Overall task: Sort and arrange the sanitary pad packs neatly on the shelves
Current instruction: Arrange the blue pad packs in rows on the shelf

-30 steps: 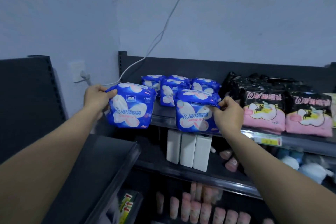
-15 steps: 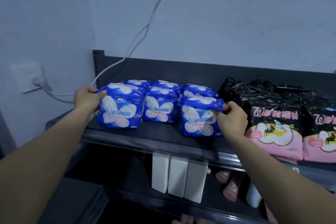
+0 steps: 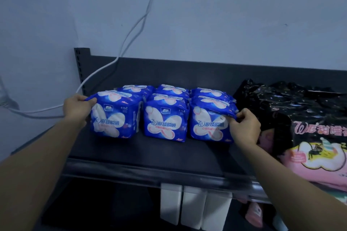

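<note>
Left hand point(image 3: 79, 108) pinches left blue pad pack point(image 3: 114, 117) top corner; right hand point(image 3: 244, 126) pinches right blue pad pack point(image 3: 210, 123). Both stand upright on shelf point(image 3: 150, 153), flanking middle blue pad pack point(image 3: 165, 121), front row running left-right.

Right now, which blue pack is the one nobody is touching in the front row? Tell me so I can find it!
Find the dark top shelf under the pale wall. Three blue packs stand along its front. The left hand pinches the left pack and the right hand pinches the right pack; yours is the middle pack, with no hand on it.
</note>
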Demonstrator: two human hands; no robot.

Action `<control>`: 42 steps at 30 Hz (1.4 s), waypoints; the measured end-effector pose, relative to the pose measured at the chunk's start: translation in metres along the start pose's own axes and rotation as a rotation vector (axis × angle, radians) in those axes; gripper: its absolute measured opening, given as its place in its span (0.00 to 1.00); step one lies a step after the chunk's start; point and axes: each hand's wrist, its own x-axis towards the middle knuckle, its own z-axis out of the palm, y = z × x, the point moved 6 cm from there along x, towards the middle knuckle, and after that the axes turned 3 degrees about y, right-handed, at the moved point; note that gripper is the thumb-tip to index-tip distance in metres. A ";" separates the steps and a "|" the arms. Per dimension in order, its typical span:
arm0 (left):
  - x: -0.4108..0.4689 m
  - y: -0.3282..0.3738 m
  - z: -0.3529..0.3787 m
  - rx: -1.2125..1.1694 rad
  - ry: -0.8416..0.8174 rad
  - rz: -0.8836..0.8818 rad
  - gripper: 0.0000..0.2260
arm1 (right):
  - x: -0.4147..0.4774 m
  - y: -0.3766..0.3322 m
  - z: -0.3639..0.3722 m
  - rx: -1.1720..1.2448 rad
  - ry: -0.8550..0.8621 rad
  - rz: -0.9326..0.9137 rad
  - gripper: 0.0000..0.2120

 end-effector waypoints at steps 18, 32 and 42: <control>-0.015 -0.005 0.045 0.314 -0.150 0.224 0.26 | -0.017 -0.010 0.006 -0.121 -0.160 -0.140 0.23; -0.142 0.024 -0.012 0.796 -0.163 0.475 0.21 | -0.060 -0.042 -0.030 -0.231 -0.315 -0.526 0.28; -0.262 0.012 -0.149 1.180 -0.100 0.258 0.26 | -0.157 -0.061 -0.028 -0.283 -0.862 -0.713 0.29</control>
